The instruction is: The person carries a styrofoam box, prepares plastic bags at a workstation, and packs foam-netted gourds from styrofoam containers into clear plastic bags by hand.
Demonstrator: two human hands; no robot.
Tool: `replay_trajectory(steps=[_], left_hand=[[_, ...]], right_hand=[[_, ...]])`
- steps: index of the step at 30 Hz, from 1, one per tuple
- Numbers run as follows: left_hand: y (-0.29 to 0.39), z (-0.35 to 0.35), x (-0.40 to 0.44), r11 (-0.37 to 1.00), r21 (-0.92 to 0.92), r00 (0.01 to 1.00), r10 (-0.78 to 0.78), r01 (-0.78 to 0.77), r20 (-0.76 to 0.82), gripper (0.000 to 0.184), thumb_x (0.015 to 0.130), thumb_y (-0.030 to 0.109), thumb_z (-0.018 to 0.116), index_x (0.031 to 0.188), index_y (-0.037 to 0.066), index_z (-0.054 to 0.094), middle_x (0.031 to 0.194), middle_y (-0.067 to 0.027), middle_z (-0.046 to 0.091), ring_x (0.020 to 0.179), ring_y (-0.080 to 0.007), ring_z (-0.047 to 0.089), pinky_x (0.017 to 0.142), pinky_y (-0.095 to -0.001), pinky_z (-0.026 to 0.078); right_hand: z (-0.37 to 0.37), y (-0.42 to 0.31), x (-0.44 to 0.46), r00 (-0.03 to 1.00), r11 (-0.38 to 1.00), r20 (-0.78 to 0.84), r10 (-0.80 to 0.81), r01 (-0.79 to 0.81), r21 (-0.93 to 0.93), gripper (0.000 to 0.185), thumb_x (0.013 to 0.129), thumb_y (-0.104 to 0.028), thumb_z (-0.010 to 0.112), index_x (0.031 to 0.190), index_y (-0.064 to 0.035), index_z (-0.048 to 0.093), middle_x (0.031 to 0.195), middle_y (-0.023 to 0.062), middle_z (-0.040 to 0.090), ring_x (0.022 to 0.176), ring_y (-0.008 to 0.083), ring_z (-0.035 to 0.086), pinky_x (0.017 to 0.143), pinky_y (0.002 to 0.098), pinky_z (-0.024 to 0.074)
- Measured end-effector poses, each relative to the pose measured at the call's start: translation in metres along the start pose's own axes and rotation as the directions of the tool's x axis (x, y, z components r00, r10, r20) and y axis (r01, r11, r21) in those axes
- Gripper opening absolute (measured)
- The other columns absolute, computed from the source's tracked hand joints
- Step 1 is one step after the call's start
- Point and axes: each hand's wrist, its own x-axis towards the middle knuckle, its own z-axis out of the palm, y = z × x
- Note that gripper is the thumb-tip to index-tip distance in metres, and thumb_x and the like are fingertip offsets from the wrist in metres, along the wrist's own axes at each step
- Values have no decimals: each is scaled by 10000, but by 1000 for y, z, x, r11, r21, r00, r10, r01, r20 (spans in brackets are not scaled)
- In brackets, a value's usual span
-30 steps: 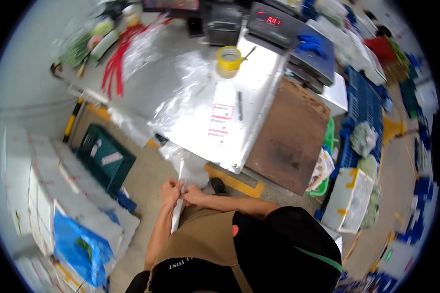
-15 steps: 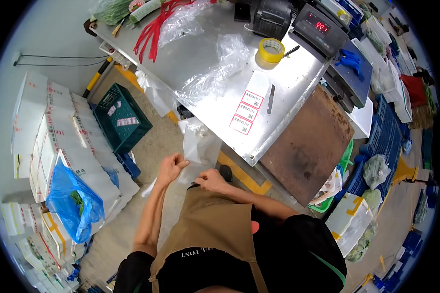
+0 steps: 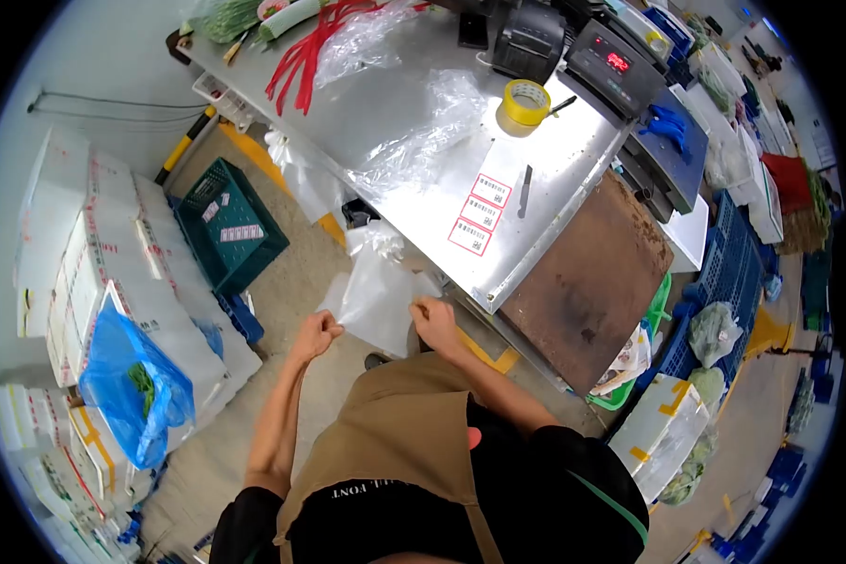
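Observation:
A whitish translucent plastic bag (image 3: 378,303) spreads between my two hands, below the near edge of the metal table. My left hand (image 3: 318,336) is closed on the bag's left edge. On the other side my right hand (image 3: 435,325) pinches its right edge, fingers curled. The upper part of the bag meets a bunched white plastic (image 3: 374,241) at the table's side; I cannot tell whether they are joined. On the metal table (image 3: 423,211) above lie printed labels (image 3: 480,214), a knife (image 3: 524,191) and a roll of yellow tape (image 3: 525,101).
A digital scale display (image 3: 617,62) and a black label printer (image 3: 528,39) stand at the table's back. Red ties (image 3: 296,70) and crumpled clear film (image 3: 442,117) lie leftward. A green crate (image 3: 230,226) and white foam boxes (image 3: 127,254) stand left. A brown board (image 3: 587,287) adjoins right.
My hands have moved apart, left hand leftward and right hand up and rightward, and the plastic bag is spread wider between them. The red digits on the scale look different.

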Motion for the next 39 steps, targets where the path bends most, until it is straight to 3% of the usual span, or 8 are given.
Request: replay_trajectory(steps=[2, 6, 13, 20, 23, 27, 35, 39], left_hand=[[-9, -6, 0, 979, 201, 996, 56, -42, -64, 230, 716, 132, 678, 669, -1, 496, 550, -88, 431, 520, -161, 388, 507, -321, 346], [16, 4, -17, 992, 102, 997, 80, -78, -11, 246, 712, 127, 677, 648, 4, 473, 560, -95, 434, 534, -194, 402, 516, -345, 355], [-7, 33, -31, 995, 24, 980, 104, -102, -172, 208, 684, 69, 654, 647, -5, 463, 544, -140, 455, 521, -273, 437, 509, -377, 364], [-73, 56, -45, 980, 152, 972, 157, -130, -175, 228, 698, 119, 688, 677, 7, 491, 558, -111, 469, 531, -243, 455, 517, -367, 383], [-81, 54, -61, 983, -122, 945, -169, 140, -281, 236, 709, 159, 694, 696, 5, 516, 593, -103, 520, 556, -211, 489, 537, -347, 403], [-50, 35, -54, 978, -90, 938, -208, 190, -277, 233, 708, 191, 687, 734, 7, 547, 650, -120, 569, 602, -231, 534, 573, -357, 427], [-49, 66, -15, 969, -221, 948, -172, 113, -269, 273, 727, 177, 666, 923, 11, 573, 782, -123, 609, 738, -217, 583, 678, -334, 467], [-52, 88, 21, 942, -311, 942, 13, -123, -334, 459, 728, 193, 661, 1129, 24, 517, 1124, -168, 544, 1001, -292, 545, 881, -375, 438]], right_hand=[[5, -3, 19, 999, 999, 6, -49, 49, -10, 178, 787, -140, 583, 852, 22, 620, 696, 164, 592, 610, 264, 579, 572, 348, 449], [24, 8, 41, 976, 972, 11, -218, 218, -92, 348, 789, -190, 623, 1048, 35, 565, 1002, 184, 582, 876, 302, 585, 764, 346, 463], [71, 24, 51, 840, 897, 489, 236, -382, 224, 605, 824, -319, 641, 1253, 49, 427, 980, 114, 557, 905, 168, 538, 773, 282, 438], [87, 38, 56, 979, 944, 126, 158, -187, 271, 690, 771, -282, 695, 1302, 19, 373, 1196, 169, 483, 1013, 243, 513, 860, 332, 416], [96, 68, 95, 929, 841, 219, 299, -365, 399, 602, 780, -212, 685, 1268, 6, 409, 1187, 139, 486, 1036, 236, 502, 851, 351, 409], [105, 75, 127, 938, 865, 193, 288, -342, 368, 474, 745, -99, 683, 1166, -15, 483, 1052, 87, 564, 943, 211, 539, 818, 318, 418], [107, 76, 123, 896, 665, 270, 353, -443, 602, 331, 705, 2, 623, 1022, -73, 565, 764, 10, 543, 655, 128, 513, 563, 258, 423], [67, 57, 114, 812, 750, 387, 437, -567, 342, 380, 715, -17, 548, 1087, -92, 537, 805, 35, 556, 637, 117, 500, 525, 226, 396]])
